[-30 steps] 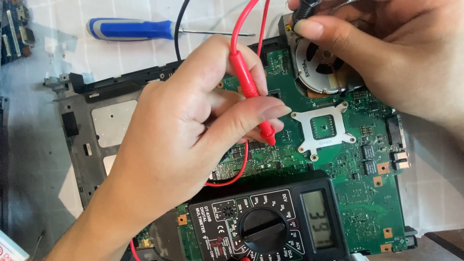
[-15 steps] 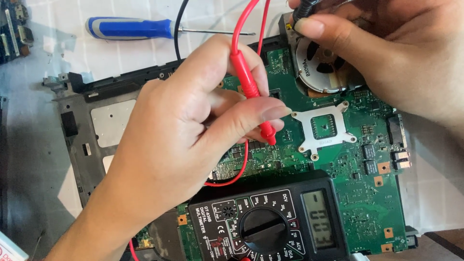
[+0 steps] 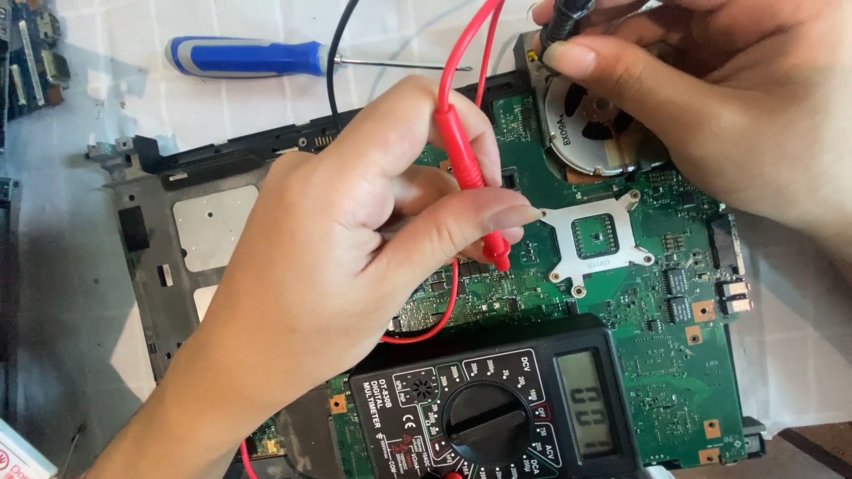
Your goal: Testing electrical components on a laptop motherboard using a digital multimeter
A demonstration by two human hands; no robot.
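Left hand [image 3: 337, 257] grip closed on red probe [image 3: 469, 168], tip down on green circuit board [image 3: 674, 355], just left of its metal bracket [image 3: 593, 238]. Right hand [image 3: 710, 98] pinches black probe [image 3: 564, 18] above the fan [image 3: 595, 133]. Black multimeter [image 3: 497, 408] lies below the bracket.

Two probes [image 3: 466, 168], one multimeter [image 3: 497, 408], one screwdriver [image 3: 266, 57], one motherboard [image 3: 674, 355].

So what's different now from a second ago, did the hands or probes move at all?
Hardly anything moved. Only the meter's screen changed: its digits read differently than a second ago. The left hand still pinches the red probe with its tip on the green circuit board, and the right hand still holds the black probe by the fan. The blue screwdriver lies where it was.
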